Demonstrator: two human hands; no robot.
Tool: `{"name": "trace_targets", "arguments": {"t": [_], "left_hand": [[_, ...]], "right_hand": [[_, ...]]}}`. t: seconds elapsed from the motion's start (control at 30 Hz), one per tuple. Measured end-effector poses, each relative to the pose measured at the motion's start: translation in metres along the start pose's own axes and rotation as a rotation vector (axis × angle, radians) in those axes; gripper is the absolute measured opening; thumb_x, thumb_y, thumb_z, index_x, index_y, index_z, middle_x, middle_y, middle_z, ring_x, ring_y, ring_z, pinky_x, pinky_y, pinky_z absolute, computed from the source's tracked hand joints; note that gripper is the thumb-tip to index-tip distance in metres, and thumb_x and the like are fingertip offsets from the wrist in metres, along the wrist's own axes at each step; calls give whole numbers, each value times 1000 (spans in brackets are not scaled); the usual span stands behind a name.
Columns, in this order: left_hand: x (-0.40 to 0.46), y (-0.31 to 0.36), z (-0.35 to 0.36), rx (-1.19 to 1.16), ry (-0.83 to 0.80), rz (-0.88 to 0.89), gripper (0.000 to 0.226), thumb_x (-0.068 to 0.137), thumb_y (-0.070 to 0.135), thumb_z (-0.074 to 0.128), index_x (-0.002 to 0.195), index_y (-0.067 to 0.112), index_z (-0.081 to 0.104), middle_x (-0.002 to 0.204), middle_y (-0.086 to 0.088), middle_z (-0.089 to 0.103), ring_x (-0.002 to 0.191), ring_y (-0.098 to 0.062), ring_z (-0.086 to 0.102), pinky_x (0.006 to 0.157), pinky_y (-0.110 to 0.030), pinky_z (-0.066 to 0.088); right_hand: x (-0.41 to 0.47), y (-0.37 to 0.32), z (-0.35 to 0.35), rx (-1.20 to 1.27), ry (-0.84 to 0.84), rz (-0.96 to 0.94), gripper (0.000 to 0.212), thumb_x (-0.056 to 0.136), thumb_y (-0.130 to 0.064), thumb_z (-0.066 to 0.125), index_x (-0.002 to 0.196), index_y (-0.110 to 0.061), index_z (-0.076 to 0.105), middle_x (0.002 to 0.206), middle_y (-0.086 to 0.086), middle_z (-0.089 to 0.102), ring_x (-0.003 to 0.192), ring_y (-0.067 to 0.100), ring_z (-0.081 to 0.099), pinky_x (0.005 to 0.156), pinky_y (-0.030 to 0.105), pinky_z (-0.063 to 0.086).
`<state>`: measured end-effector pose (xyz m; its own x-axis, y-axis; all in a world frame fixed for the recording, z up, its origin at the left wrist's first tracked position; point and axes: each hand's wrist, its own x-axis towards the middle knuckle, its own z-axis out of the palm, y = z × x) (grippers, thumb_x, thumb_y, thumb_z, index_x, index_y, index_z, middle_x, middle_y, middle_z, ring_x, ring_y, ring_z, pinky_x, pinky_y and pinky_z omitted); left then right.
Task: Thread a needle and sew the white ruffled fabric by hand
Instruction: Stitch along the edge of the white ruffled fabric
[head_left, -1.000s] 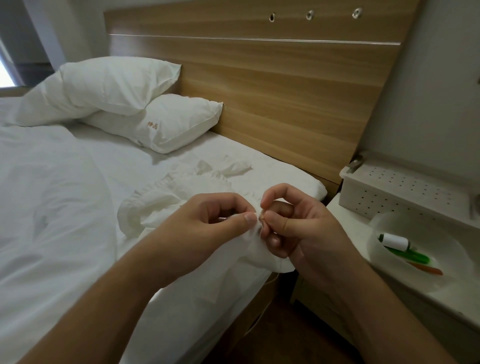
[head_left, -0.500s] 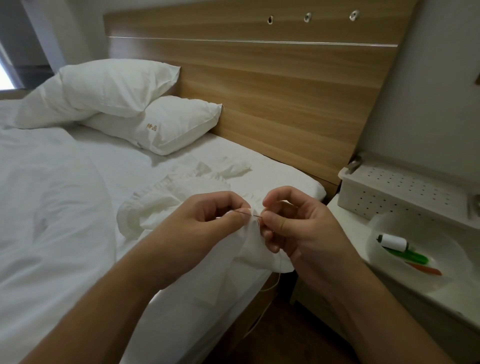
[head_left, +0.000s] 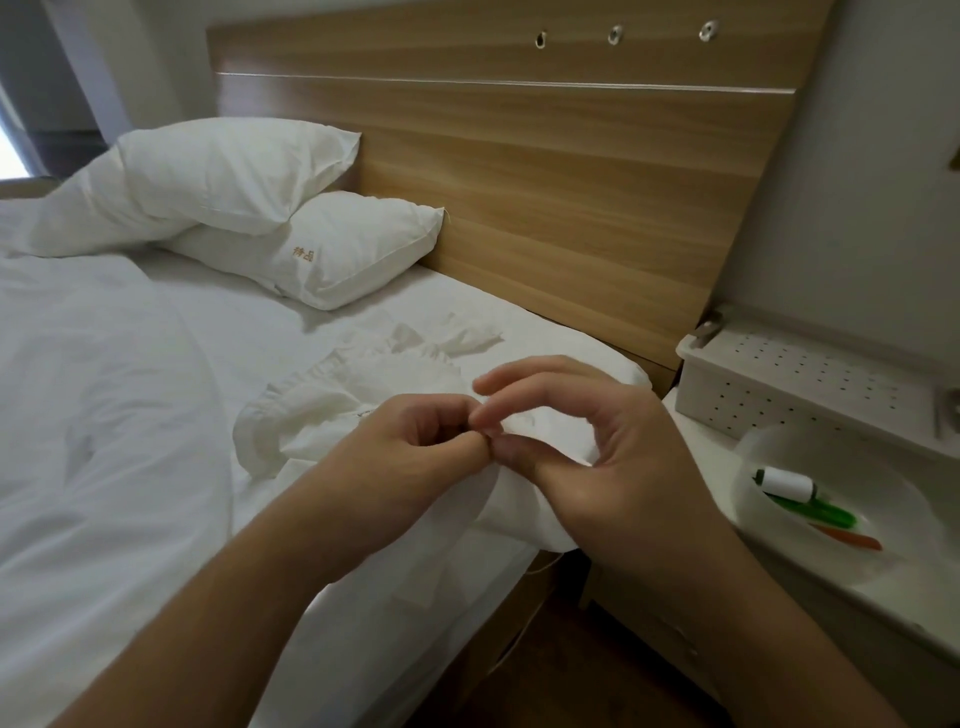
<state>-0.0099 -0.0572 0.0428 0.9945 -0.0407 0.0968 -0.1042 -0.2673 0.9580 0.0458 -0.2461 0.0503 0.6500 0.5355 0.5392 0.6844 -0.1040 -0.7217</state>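
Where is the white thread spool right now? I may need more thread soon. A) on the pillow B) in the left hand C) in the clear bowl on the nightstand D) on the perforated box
C: the white thread spool lies inside the clear bowl on the nightstand, beside a green item and an orange one.

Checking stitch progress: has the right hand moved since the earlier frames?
Yes. The right hand has opened its upper fingers toward the wooden headboard, while its thumb stays beside the left hand on the white ruffled fabric.
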Motion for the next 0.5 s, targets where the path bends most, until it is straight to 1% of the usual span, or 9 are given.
{"name": "trace_targets", "arguments": {"t": [0.1,0.17,0.2,0.27,0.33,0.4,0.47,0.5], "left_hand": [[-1,-1,0,4,-7,-23,25,93,27,61,104,17,81,107,-28,73,108,-54,66,98,-73,49],[1,-1,-1,8,-17,-39,25,92,28,63,103,15,81,106,-30,72,105,-54,68,96,-71,52],[2,-2,-1,10,-12,-48,24,91,27,64,100,13,80,104,-31,71,98,-49,70,92,-66,55],[3,-1,-1,10,8,-68,22,89,25,65,94,9,78,99,-32,69,86,-34,69,81,-53,54],[3,-1,1,11,18,-85,21,89,26,66,93,9,78,97,-30,69,83,-28,67,78,-46,52],[2,1,2,8,27,-86,18,89,28,67,88,15,78,89,-23,71,80,-24,66,76,-43,50],[2,5,1,28,43,-75,16,91,30,69,80,21,77,78,-8,70,75,-16,64,73,-37,49],[1,6,0,45,54,-69,18,95,28,71,78,22,77,76,-3,69,73,-14,63,71,-34,48]], "right_hand": [[0,1,1,27,-1,-33,19,85,-1,80,95,-17,79,103,-10,75,111,15,69,97,31,54],[-1,3,2,29,15,-31,18,84,-1,80,93,-17,78,99,-12,75,107,15,69,94,34,54],[-2,3,2,22,31,-29,19,84,0,80,91,-18,78,97,-13,75,105,15,69,91,35,54],[-5,3,6,0,65,-30,22,83,2,78,89,-19,75,94,-12,72,103,16,66,87,34,52],[-7,4,12,-2,87,-18,24,84,4,73,87,-19,72,92,-10,70,101,17,64,85,33,51],[-7,5,16,68,122,30,24,87,5,69,86,-19,70,91,-7,70,98,18,65,86,36,54],[-7,4,17,210,178,111,22,92,5,66,87,-16,71,91,-3,72,96,20,67,87,38,58],[-7,3,17,278,210,141,22,93,5,64,87,-15,71,91,-1,73,95,20,69,87,37,58]]}}
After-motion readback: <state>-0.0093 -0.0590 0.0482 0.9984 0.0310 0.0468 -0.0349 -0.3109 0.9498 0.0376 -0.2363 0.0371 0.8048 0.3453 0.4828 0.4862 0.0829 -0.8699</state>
